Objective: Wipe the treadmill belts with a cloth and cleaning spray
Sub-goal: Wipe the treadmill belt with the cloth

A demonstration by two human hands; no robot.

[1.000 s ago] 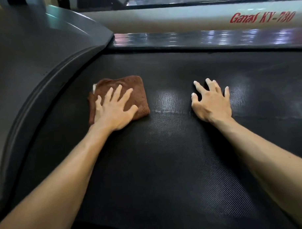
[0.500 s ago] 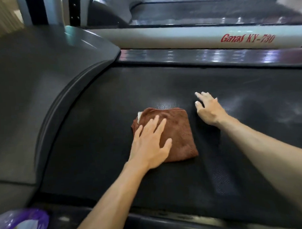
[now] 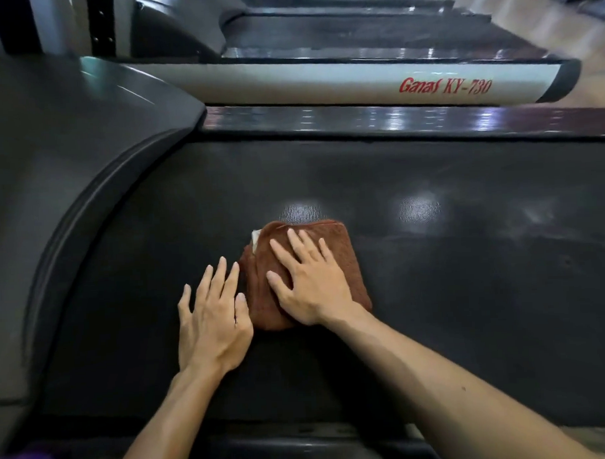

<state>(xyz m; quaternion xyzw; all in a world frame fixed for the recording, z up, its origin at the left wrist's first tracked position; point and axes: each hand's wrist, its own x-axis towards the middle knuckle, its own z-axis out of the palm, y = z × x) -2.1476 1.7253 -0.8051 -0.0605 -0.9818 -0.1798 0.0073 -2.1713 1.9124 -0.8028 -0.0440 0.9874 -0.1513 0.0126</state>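
I've passed the folded brown terry cloth [image 3: 306, 274] from left hand [image 3: 213, 321], now flat on the black textured treadmill belt [image 3: 468, 292], to flat-pressing right hand [image 3: 313, 280]; mid-wipe, next sweep rightward.

Fuzzy terry cloth [image 3: 332, 249], matt textured rubbery belt [image 3: 468, 292]

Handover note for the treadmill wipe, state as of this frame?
Right hand: flat, fingers straight, pressing the brown cloth on the belt.
Left hand: flat on the bare belt just left of the cloth, holding nothing.
Cloth: folded, mid-belt, near the front hood.
Done: cannot tell how far wiping has got; belt shows glossy patches beyond the cloth.
Left: the belt to the right and the further treadmills. No spray bottle clearly in view.
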